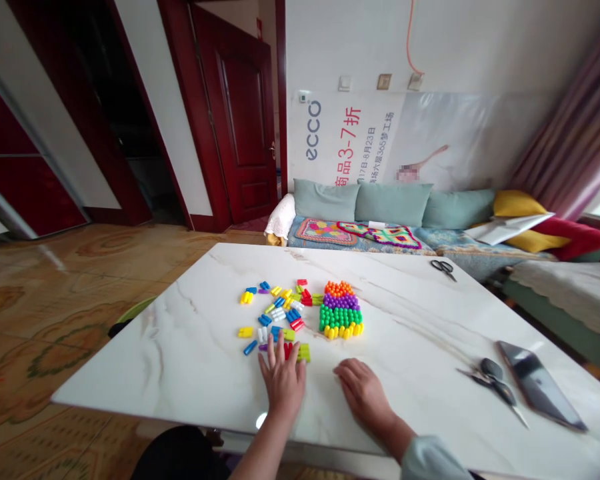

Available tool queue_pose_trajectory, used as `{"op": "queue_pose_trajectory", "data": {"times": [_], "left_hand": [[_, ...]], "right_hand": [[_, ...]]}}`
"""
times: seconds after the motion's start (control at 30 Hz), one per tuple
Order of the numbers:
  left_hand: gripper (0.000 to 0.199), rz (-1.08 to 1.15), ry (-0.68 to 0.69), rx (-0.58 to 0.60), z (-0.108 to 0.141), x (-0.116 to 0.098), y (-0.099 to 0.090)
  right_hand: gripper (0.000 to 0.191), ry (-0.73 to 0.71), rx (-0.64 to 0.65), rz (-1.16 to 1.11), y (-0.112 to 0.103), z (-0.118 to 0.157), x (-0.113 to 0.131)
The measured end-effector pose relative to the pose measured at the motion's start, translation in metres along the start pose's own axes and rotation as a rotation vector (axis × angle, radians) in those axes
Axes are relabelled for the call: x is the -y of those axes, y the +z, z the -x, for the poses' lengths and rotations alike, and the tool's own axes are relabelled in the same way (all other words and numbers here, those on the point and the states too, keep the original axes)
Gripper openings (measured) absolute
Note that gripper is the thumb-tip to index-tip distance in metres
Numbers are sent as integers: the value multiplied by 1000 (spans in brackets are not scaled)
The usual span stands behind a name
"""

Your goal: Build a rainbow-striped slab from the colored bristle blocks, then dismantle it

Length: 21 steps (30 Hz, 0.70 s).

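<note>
My left hand [283, 377] lies with spread fingers over the near edge of a scattered group of coloured pieces. Its fingertips are beside red pieces [288, 351] and green pieces [304, 353]. My right hand [360, 387] rests on the white table with its fingers curled together; whatever is under them is hidden. Beyond it stands a block of small pieces in coloured rows: orange [339, 289], purple [341, 302], green [340, 319] and yellow [344, 331]. Blue, white, yellow and red pieces [297, 325] lie loose to the left of this block.
On the marbled table [405, 347], scissors [500, 387], a dark object [491, 368] and a phone or tablet [543, 383] lie at right. Small scissors [443, 268] are near the far right corner. A sofa [430, 243] stands behind.
</note>
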<state>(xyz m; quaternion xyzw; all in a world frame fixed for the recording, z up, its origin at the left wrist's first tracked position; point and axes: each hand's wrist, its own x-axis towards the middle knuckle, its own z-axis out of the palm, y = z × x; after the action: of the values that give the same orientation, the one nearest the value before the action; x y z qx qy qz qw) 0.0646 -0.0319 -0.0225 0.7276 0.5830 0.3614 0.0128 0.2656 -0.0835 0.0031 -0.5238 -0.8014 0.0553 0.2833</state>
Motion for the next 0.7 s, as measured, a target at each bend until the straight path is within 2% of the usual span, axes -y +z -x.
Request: {"op": "queue_pose_trajectory", "data": {"times": [0.1, 0.17, 0.23, 0.27, 0.3, 0.4, 0.5, 0.6, 0.7], "left_hand": [[47, -17, 32, 27, 3, -5, -4], [49, -10, 103, 50, -4, -4, -10], [47, -2, 162, 57, -24, 5, -18], [46, -8, 150, 47, -40, 12, -22], [44, -24, 109, 28, -59, 22, -25], [37, -146, -190, -2, -126, 59, -28], [36, -204, -329, -12, -179, 97, -19], [43, -226, -455, 16, -203, 122, -4], [35, -212, -487, 33, -205, 132, 6]], "right_hand": [[23, -30, 87, 172, -25, 29, -39], [24, -63, 84, 231, -31, 36, -57], [28, -83, 61, 269, -31, 38, -67], [29, -89, 53, 281, -29, 38, -70], [30, -94, 51, 289, -27, 38, -73], [32, -101, 48, 284, -21, 39, -79], [34, -101, 31, 273, -17, 41, -87], [34, -82, 27, 263, -16, 42, -89], [34, -42, 58, 237, -19, 41, -84]]}}
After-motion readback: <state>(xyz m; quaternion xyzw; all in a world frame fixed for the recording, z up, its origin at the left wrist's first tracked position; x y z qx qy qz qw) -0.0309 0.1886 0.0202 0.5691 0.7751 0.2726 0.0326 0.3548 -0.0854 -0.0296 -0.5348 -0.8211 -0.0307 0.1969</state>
